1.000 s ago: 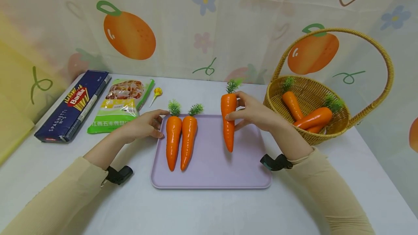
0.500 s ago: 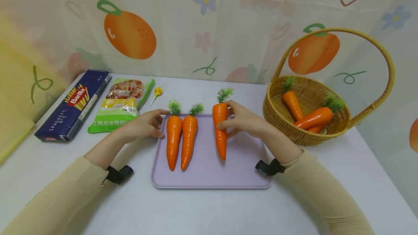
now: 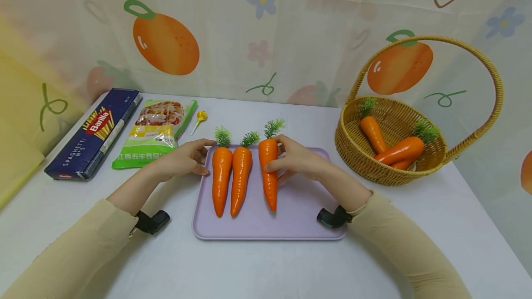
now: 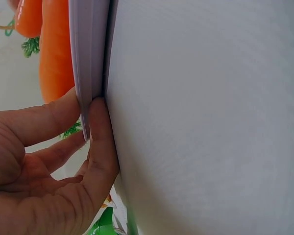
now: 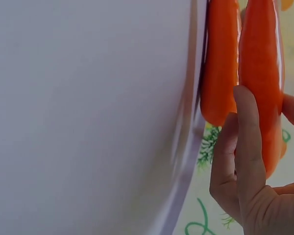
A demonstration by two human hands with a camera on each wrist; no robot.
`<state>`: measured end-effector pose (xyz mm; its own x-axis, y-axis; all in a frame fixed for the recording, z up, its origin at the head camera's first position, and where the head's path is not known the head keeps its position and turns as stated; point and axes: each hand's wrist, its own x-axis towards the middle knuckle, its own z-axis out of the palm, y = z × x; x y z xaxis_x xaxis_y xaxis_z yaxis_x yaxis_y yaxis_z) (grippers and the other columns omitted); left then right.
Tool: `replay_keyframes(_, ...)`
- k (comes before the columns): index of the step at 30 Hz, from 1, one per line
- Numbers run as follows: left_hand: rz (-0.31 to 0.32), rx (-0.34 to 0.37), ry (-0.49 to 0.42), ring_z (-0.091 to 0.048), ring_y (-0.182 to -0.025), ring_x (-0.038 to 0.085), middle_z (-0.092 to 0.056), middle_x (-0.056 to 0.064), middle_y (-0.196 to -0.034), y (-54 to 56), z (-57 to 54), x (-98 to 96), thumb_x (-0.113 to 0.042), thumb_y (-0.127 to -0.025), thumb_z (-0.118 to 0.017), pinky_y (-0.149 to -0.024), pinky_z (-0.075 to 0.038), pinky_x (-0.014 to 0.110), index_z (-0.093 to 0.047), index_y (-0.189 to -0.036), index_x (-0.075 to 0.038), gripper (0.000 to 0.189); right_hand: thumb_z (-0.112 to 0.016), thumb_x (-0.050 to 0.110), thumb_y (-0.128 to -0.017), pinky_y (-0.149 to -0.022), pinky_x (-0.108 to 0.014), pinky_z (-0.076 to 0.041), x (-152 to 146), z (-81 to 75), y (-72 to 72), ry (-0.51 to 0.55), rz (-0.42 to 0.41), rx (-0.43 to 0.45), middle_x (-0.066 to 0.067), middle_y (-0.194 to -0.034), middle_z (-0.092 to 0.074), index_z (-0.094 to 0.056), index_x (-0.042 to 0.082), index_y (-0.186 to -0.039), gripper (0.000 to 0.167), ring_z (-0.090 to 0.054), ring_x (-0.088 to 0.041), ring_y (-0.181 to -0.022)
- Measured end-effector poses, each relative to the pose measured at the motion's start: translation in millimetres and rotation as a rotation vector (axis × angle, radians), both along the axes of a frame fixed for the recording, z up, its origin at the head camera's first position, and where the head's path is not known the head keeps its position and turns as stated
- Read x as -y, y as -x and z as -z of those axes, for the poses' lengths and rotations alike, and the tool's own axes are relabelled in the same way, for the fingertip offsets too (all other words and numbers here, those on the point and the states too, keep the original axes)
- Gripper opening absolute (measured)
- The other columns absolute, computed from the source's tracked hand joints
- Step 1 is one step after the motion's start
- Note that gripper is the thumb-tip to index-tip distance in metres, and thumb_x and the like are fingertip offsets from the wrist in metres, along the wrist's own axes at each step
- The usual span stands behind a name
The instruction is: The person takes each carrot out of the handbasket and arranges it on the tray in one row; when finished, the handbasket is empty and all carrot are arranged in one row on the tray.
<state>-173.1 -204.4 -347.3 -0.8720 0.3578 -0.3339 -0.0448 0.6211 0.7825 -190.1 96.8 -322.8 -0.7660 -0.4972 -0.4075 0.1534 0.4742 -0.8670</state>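
Note:
My right hand (image 3: 297, 158) grips an orange carrot (image 3: 268, 151) with a green leafy top, thumb in front and fingers behind. In the right wrist view this carrot (image 5: 260, 58) is held up off the lilac tray (image 5: 183, 181). Two more carrots (image 3: 221, 181) lie side by side on the left part of the tray (image 3: 299, 218), leafy tops pointing away from me. At the tray's left edge, my left hand (image 3: 183, 158) pinches the rim. The left wrist view shows its thumb over the rim (image 4: 90, 49) and a finger underneath.
A wicker basket (image 3: 365, 170) with a tall handle stands at the right, several carrots (image 3: 401, 150) inside. At the left lie a blue spaghetti box (image 3: 93, 135), a green food packet (image 3: 154, 133) and a yellow lollipop (image 3: 201, 116). A patterned cloth (image 3: 232, 36) hangs behind.
My right hand has carried its carrot leftward and lower over the tray, closer to the two lying carrots. The left hand has stayed at the tray's edge.

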Motion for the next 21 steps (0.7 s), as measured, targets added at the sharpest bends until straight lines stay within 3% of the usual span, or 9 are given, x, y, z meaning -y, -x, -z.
replay_keyframes(21, 0.025, -0.028, -0.015, -0.049, -0.106, 0.031, -0.043, 0.028, -0.133, -2.3, -1.9, 0.6, -0.006, -0.083, -0.069, -0.082, -0.047, 0.03, -0.029, -0.152, -0.001, 0.079, -0.074, 0.012, -0.079, -0.065, -0.039, -0.061, 19.1, 14.6, -5.4, -0.067, -0.015, -0.014, -0.019, -0.114, -0.056, -0.031, 0.003, -0.143, 0.077, -0.068, -0.023, -0.08)
